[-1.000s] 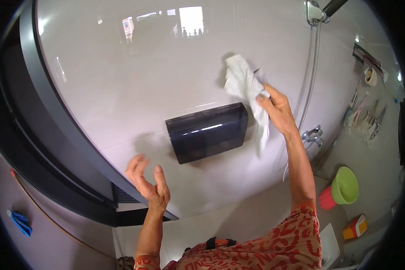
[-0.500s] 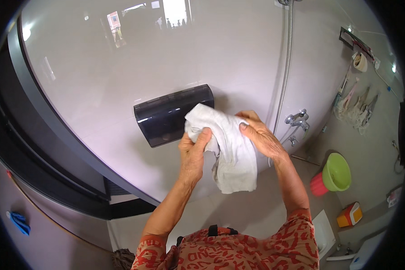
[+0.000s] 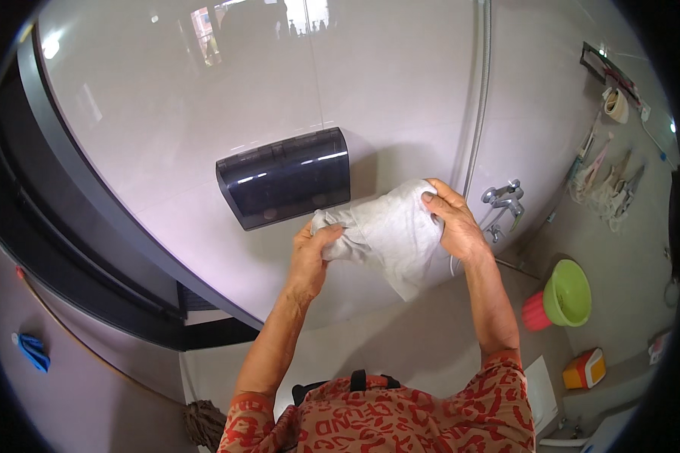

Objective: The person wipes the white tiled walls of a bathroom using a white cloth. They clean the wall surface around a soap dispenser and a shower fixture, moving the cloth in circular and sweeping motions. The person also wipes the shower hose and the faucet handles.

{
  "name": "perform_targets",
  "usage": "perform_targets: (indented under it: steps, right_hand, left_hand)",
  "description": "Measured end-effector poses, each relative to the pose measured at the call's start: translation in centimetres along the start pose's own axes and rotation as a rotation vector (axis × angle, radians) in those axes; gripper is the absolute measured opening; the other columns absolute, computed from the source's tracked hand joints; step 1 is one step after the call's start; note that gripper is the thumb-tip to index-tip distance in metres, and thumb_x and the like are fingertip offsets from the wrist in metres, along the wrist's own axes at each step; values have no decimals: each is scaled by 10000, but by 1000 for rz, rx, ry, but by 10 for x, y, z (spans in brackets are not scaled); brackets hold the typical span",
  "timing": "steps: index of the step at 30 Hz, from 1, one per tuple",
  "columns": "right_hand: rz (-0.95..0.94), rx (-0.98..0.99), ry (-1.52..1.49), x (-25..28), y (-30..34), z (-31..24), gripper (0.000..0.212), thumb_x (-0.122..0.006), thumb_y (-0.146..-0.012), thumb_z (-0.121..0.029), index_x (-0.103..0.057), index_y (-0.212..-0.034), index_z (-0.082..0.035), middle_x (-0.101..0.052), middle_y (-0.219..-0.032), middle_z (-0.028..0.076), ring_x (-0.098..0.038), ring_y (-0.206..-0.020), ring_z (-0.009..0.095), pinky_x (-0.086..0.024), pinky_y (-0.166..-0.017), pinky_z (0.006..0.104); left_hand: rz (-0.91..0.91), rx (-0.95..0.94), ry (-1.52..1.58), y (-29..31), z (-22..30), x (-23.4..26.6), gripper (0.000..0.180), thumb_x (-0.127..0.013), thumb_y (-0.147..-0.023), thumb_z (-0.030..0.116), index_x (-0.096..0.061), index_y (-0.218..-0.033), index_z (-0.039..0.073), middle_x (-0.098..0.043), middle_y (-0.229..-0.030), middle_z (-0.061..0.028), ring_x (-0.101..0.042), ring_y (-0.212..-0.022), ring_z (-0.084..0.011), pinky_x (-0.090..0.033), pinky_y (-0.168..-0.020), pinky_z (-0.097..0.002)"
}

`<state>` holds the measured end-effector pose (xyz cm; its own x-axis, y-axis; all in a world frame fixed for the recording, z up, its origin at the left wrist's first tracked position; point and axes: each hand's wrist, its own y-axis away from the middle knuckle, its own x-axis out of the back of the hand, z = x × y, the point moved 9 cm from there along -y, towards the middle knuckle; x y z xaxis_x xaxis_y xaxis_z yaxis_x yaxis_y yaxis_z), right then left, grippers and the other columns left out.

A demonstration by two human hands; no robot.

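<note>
A pale grey-white cloth (image 3: 397, 234) is stretched between my two hands in front of the wall. My left hand (image 3: 310, 260) is closed on its left end, thumb on top and the fabric bunched there. On the upper right corner, my right hand (image 3: 457, 223) pinches the edge between thumb and fingers. The cloth's lower part hangs down to a loose corner. Just above and left of it, a dark glossy box-shaped dispenser (image 3: 285, 179) is fixed to the wall; the cloth's left end lies close below its lower edge. Some of my fingers are hidden behind the cloth.
To the right are a chrome shower tap (image 3: 504, 198) and its hose (image 3: 480, 113). A green basin (image 3: 568, 293) leans by a red bucket (image 3: 536, 311), near an orange-and-white box (image 3: 585, 370). At the left are a dark door frame (image 3: 128, 211), a mop (image 3: 202, 424) and a blue cloth (image 3: 33, 352).
My hands have moved apart, spreading the cloth sideways; it hangs less far down. My right hand has shifted right, and the cloth no longer overlaps the dispenser's right side.
</note>
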<state>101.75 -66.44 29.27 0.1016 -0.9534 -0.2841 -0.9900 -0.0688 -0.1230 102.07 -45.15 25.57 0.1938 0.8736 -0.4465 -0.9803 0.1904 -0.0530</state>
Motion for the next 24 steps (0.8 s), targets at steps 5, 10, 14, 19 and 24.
perform_targets:
  steps: [5,10,14,19,24]
  right_hand:
    - [-42,-59,5,3,2,18,290,-554,-909,-164,-546,-1165,-27,-600,-976,35,-547,-931,124,-453,-821,268]
    - [-131,-115,26,-15,9,15,324,-553,-907,-168,-540,-1193,-15,-596,-1009,40,-543,-984,127,-455,-837,283]
    - [-115,-107,-51,-19,9,16,338,-561,-906,-176,-528,-1200,-14,-597,-1002,51,-559,-962,138,-466,-828,287]
    - [37,-68,-216,-18,17,32,315,-594,-885,-132,-515,-1173,-31,-600,-986,60,-580,-909,141,-498,-780,300]
    - [158,143,-408,-41,37,32,216,-597,-878,-69,-502,-1070,-40,-600,-971,71,-607,-849,162,-552,-669,334]
  left_hand:
    - [161,-509,-692,15,25,-6,335,-677,-746,110,-526,-1038,45,-548,-1091,-74,-528,-1018,-213,-427,-848,-336]
    - [46,-873,-998,37,39,-39,344,-700,-690,47,-536,-992,59,-522,-1025,-82,-506,-992,-229,-408,-822,-335]
    - [10,-642,-793,27,14,-1,337,-732,-705,125,-556,-989,84,-555,-921,-70,-533,-936,-207,-414,-754,-319]
    - [-109,-337,-795,34,-7,-12,430,-767,-708,237,-562,-1053,82,-566,-849,-57,-549,-897,-189,-399,-723,-309]
    - [48,-658,-756,62,20,-28,663,-797,-668,261,-462,-1192,31,-542,-1072,-111,-530,-986,-245,-406,-830,-364]
